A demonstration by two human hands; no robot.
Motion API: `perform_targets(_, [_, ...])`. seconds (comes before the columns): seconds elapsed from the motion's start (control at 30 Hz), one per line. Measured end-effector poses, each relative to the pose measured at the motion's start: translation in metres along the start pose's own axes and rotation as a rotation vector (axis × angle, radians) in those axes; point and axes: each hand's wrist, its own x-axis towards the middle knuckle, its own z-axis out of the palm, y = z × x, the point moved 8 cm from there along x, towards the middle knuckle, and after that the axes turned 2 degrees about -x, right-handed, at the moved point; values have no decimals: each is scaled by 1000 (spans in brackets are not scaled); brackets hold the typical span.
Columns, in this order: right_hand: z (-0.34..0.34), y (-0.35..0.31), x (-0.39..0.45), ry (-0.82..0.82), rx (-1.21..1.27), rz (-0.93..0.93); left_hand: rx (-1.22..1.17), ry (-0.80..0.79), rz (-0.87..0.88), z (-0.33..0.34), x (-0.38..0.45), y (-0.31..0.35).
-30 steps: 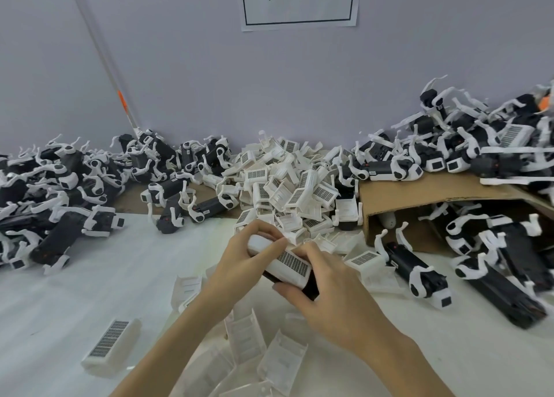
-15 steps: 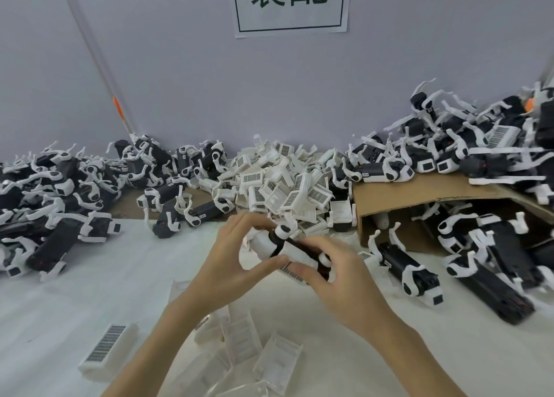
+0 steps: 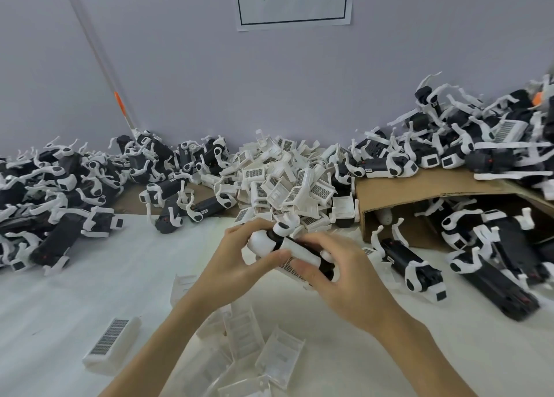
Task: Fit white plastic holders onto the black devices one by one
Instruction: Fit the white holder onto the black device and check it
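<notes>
- Far left: heap of fitted devices [image 3: 57,204], black bodies with white holders on, lying on the white worktop [image 3: 126,264] against the wall.
- Thin rod [image 3: 102,58] with an orange band leans on the wall, foot in the heap.
- Near left: one loose holder [image 3: 112,347], barcode label up, flat on the worktop.
- Bottom centre: clear trays [image 3: 254,354], several, overlapping, between the two forearms.
- Centre back: pile of loose holders [image 3: 287,186], labels facing various ways, at the wall under a paper sign [image 3: 293,1].
- Left hand [image 3: 236,267]: fingers curled over and thumb under the left end of the held device [image 3: 299,254]; grasping it.
- Held device is above the worktop, just in front of the holder pile, tilted down to the right. White holder [image 3: 295,251] is wrapped on it; rounded white end in the left hand, barcode label on the underside.
- Right hand [image 3: 341,279]: fingers curled round the right end of the same device; grasping it. Black body shows between the fingers.
- Right of the hands: one fitted unit [image 3: 410,264] lying on the worktop, close beside the right hand.
- Right: cardboard sheet [image 3: 419,186] arched over more fitted units; another heap [image 3: 479,138] sits on top of it.
</notes>
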Motion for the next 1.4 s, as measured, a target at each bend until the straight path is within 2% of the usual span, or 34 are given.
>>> perform_targets(0.1, [11, 9, -2, -129, 202, 152, -140, 4, -69, 4, 2, -2])
perform_targets(0.23, [18, 15, -4, -141, 436, 278, -81, -74, -76, 11, 0, -5])
perform_targets(0.4, [19, 14, -4, -79, 351, 292, -103, -37, -57, 8, 2, -3])
perform_targets(0.57, [21, 6, -3, -118, 563, 292, 140, 67, -15, -4, 2, -1])
perform_targets(0.67, [24, 7, -4, -148, 672, 327, -77, -57, -57, 3, 2, -2])
perform_targets(0.73, [28, 10, -5, -143, 710, 357, -184, -67, -104, 6, 2, -4])
perform_targets(0.9, [36, 21, -6, -91, 710, 441, -300, 34, -221, 14, 1, -15])
perform_targets(0.97, [33, 19, -5, -93, 681, 391, -316, 85, -240, 17, 1, -16])
perform_targets(1.07, [33, 14, -8, -156, 437, 269, -298, 225, -250, 11, 1, -20])
perform_targets(1.13, [31, 14, -6, -115, 380, 256, -361, 305, -313, 0, 0, -26])
perform_targets(1.27, [32, 19, -1, -55, 655, 324, -400, 284, -428, -9, 1, -32])
perform_targets(1.4, [30, 22, -1, -45, 661, 337, -434, 280, -414, -6, 1, -32])
